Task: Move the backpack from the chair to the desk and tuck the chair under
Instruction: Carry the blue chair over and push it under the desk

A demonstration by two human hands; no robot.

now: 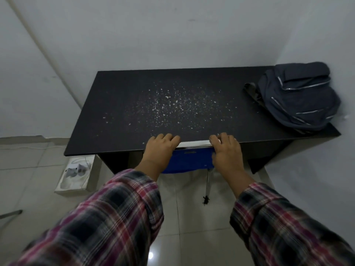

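Observation:
A dark blue-grey backpack (pixel 299 96) with silver zip lines lies on the right end of the black desk (pixel 119 104), against the wall corner. The blue chair (pixel 190 160) stands under the desk's front edge, only its backrest and one metal leg (pixel 207 183) showing. My left hand (pixel 159 150) grips the left side of the backrest's top rail. My right hand (pixel 226 150) grips the right side of the same rail. Both arms wear plaid sleeves.
White specks are scattered over the middle of the desk top. A white box (pixel 75 175) with a charger and cable sits on the tiled floor left of the desk. Walls close in behind and to the right.

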